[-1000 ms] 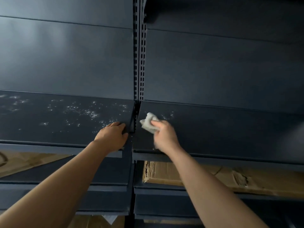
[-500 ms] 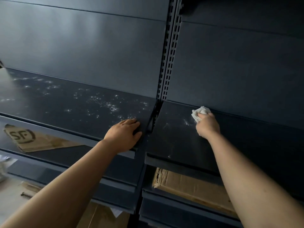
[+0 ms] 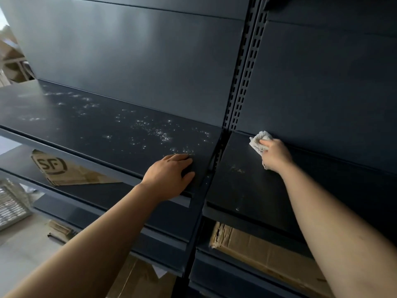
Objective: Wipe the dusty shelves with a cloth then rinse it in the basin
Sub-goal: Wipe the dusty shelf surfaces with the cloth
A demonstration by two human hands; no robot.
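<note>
Two dark metal shelves meet at a slotted upright. The left shelf carries many white dust specks. On the right shelf only a few faint specks show near its left end. My right hand grips a crumpled white cloth and presses it on the right shelf, close to the back panel. My left hand lies flat with straight fingers on the front right corner of the left shelf. No basin is in view.
The slotted upright divides the two bays. Lower shelves hold a cardboard sheet marked SF on the left and a flattened cardboard box on the right. A white wire rack lies on the floor at the far left.
My right hand has carried the cloth from the front left of the right shelf back toward the rear panel. The view has swung left. My left hand stays on the shelf corner.
</note>
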